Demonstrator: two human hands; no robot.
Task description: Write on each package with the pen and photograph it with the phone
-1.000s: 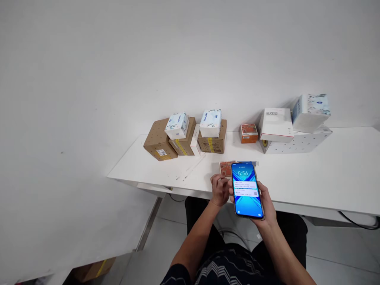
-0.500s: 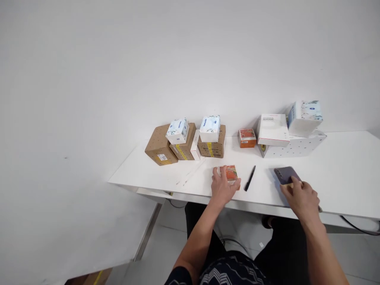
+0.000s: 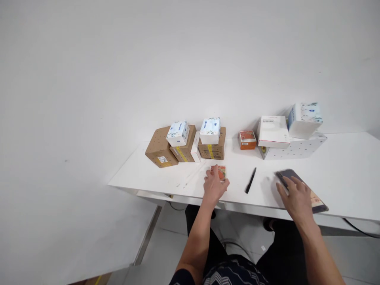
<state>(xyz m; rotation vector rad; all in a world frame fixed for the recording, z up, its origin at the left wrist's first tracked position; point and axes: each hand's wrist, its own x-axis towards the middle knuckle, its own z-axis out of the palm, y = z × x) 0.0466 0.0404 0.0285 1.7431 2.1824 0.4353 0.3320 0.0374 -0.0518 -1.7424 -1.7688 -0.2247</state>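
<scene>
My left hand [image 3: 214, 188] is closed around a small orange box [image 3: 221, 173] near the table's front edge, its fingers covering part of the top. To the right, my right hand [image 3: 297, 196] is over a dark phone [image 3: 317, 204] lying flat, fingers apart and resting on or just above it. Between the two hands lies a black pen [image 3: 251, 181]. A second orange box [image 3: 247, 140] stands farther back by the wall.
Along the back of the white table [image 3: 350, 170] stand a large brown box [image 3: 160, 146] and two smaller brown boxes, each topped with a tissue pack [image 3: 210, 130]. At the back right, a power bank box [image 3: 273, 130] and another tissue pack [image 3: 305, 120] rest on a white dotted box [image 3: 297, 148].
My left hand has slid the orange box to the left, away from the pen. The phone now lies flat a little to the right, and my right hand's fingers have spread.
</scene>
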